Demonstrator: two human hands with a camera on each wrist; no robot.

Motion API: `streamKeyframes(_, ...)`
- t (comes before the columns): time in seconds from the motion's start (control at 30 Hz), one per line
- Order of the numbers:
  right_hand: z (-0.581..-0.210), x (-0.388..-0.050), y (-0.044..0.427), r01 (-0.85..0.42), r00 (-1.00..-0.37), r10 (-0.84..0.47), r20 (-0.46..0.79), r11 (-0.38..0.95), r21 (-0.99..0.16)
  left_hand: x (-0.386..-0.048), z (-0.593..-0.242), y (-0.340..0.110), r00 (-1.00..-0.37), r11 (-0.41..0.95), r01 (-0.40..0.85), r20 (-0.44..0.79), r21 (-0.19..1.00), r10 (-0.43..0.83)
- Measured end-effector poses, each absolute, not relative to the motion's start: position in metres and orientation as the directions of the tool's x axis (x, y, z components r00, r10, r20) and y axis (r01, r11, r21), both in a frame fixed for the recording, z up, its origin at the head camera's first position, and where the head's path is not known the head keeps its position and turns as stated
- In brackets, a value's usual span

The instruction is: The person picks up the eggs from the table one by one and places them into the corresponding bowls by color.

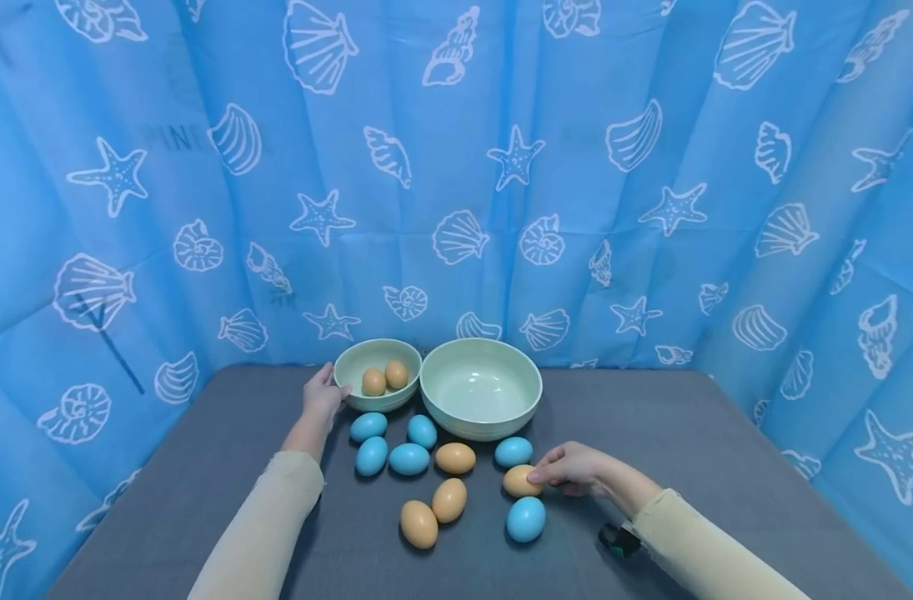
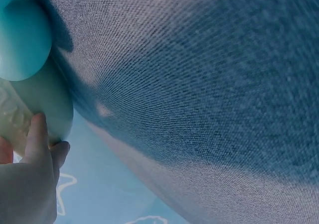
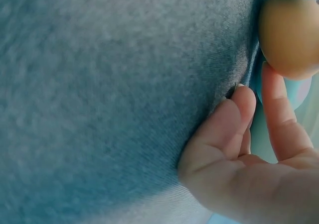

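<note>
Against a blue shell-print curtain (image 1: 471, 192), reaching over a grey table (image 1: 741, 467)

Gripping the left side of a small green bowl (image 1: 381, 403) with the left hand (image 1: 323, 400), two orange eggs (image 1: 373, 382) inside. Pinching another orange egg (image 1: 518, 482) with the right hand (image 1: 579, 469) between two blue eggs (image 1: 526, 520), near a large green bowl (image 1: 479, 427).

A blue shell-print curtain (image 1: 426, 187) hangs behind grey cloth (image 1: 621, 408).

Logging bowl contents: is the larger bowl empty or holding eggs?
Empty: head view shows the larger bowl bare inside; two orange eggs sit in the smaller bowl beside it.
</note>
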State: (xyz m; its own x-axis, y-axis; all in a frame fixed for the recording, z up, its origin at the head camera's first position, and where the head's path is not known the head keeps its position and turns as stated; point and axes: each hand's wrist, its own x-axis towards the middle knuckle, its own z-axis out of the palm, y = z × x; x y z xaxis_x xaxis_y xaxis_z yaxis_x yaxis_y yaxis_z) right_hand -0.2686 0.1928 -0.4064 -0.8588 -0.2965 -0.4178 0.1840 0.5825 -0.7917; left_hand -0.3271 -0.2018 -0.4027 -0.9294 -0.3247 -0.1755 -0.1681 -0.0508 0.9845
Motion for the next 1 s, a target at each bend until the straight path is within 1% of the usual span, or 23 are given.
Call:
streamKeyframes(0.2, -0.405, -0.27, 0.192, 0.178, -0.878, -0.271, -0.394, 0.578, -0.796, -0.326, -0.399, -0.202, -0.927, -0.049, -0.169, -0.175, 0.984, -0.332)
streamKeyframes(0.4, -0.402, -0.273, 0.197, 0.208, -0.87, -0.263, -0.417, 0.57, -0.795, -0.326, -0.401, -0.202, -0.93, -0.039, -0.166, -0.17, 0.985, -0.327)
streamKeyframes(0.6, -0.395, -0.272, 0.209, 0.217, -0.858, -0.297, -0.419, 0.53, -0.82, -0.327, -0.403, -0.201, -0.932, -0.039, -0.166, -0.17, 0.985, -0.32)
streamKeyframes(0.83, -0.386, -0.272, 0.215, 0.186, -0.856, -0.348, -0.382, 0.482, -0.856, -0.329, -0.405, -0.201, -0.93, -0.044, -0.165, -0.17, 0.985, -0.326)
streamKeyframes(1.0, -0.375, -0.276, 0.215, 0.203, -0.847, -0.366, -0.385, 0.448, -0.871, -0.328, -0.405, -0.202, -0.929, -0.044, -0.166, -0.171, 0.985, -0.329)
